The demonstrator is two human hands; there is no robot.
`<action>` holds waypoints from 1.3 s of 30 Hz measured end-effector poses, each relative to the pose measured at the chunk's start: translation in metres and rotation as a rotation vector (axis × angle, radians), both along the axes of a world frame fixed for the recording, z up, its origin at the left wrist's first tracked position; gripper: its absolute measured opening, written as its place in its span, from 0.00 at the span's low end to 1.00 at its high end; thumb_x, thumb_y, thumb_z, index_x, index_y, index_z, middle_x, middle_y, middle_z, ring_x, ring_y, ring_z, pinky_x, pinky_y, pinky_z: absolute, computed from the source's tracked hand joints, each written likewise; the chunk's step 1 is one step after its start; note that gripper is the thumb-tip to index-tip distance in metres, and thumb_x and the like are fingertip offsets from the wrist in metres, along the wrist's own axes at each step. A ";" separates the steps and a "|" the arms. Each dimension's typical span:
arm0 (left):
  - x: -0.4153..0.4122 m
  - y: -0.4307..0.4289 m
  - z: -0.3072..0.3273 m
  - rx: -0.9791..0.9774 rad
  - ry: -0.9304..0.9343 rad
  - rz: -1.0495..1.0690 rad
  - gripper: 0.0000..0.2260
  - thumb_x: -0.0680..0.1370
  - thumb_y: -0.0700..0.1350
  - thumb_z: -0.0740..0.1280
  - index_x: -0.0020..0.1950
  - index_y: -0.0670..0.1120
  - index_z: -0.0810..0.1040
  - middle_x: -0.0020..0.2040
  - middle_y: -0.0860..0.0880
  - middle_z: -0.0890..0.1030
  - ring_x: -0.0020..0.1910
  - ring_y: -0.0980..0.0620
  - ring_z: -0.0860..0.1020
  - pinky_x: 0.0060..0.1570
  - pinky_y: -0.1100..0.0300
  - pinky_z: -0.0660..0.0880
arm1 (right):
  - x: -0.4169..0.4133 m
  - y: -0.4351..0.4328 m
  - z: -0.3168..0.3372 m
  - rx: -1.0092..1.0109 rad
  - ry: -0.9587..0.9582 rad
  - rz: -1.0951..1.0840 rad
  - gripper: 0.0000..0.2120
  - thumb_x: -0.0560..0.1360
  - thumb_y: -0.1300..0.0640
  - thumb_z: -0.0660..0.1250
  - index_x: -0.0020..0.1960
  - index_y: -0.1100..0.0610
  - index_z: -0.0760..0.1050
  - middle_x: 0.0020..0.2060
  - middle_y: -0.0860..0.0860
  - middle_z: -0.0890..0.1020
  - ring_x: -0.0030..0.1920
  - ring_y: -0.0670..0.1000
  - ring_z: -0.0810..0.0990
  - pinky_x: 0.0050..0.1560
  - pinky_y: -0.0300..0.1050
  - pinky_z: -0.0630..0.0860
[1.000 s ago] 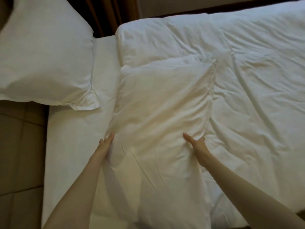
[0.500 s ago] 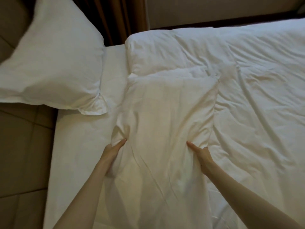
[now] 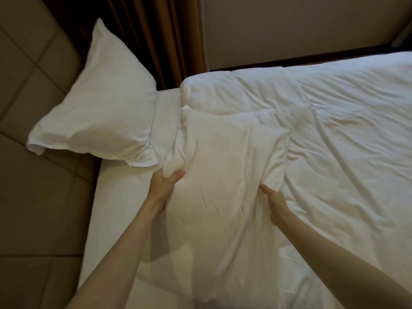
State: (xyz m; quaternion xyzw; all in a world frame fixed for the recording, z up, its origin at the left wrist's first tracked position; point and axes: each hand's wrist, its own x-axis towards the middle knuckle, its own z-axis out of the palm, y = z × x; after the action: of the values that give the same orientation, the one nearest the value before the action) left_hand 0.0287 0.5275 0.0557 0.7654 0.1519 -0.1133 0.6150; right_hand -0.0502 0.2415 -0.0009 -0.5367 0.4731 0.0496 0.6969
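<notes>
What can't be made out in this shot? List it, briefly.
Head view, the only one:
- Fingers of the left hand: hidden under the pillow; only the thumb shows on top.
- Fingers of the right hand: buried in the pillow's bunched fabric.
- The duvet: cut off by the right edge.
- Underside of the second pillow: hidden where it leans on the headboard.

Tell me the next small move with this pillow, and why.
Probably lift the pillow and swing it to the bare sheet beside the other pillow: left hand and right hand grip its sides, and it lies partly on the duvet.
</notes>
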 end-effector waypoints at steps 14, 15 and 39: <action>-0.040 0.029 0.134 0.137 -0.393 0.111 0.05 0.69 0.43 0.74 0.40 0.52 0.81 0.40 0.51 0.84 0.39 0.49 0.82 0.44 0.50 0.79 | 0.009 0.057 0.068 0.165 -0.183 0.175 0.25 0.78 0.48 0.61 0.69 0.62 0.70 0.64 0.60 0.76 0.64 0.62 0.74 0.68 0.61 0.69; -0.045 0.035 0.141 0.134 -0.407 0.117 0.06 0.68 0.43 0.75 0.38 0.53 0.80 0.39 0.54 0.83 0.38 0.52 0.82 0.45 0.50 0.79 | 0.010 0.064 0.072 0.180 -0.213 0.190 0.25 0.77 0.48 0.61 0.68 0.62 0.71 0.64 0.60 0.77 0.64 0.62 0.74 0.68 0.61 0.69; -0.106 0.167 0.196 0.353 -0.426 0.345 0.21 0.62 0.54 0.74 0.51 0.45 0.83 0.47 0.45 0.85 0.46 0.42 0.82 0.49 0.40 0.79 | 0.027 0.229 0.100 0.313 -0.179 0.533 0.23 0.77 0.51 0.63 0.68 0.61 0.70 0.57 0.61 0.79 0.61 0.64 0.76 0.65 0.61 0.72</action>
State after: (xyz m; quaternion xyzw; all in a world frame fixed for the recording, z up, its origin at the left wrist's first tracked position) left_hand -0.0770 0.6949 0.2512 0.8297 0.1644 0.1833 0.5010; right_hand -0.0237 0.4705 0.0987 -0.5301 0.2392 0.2550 0.7725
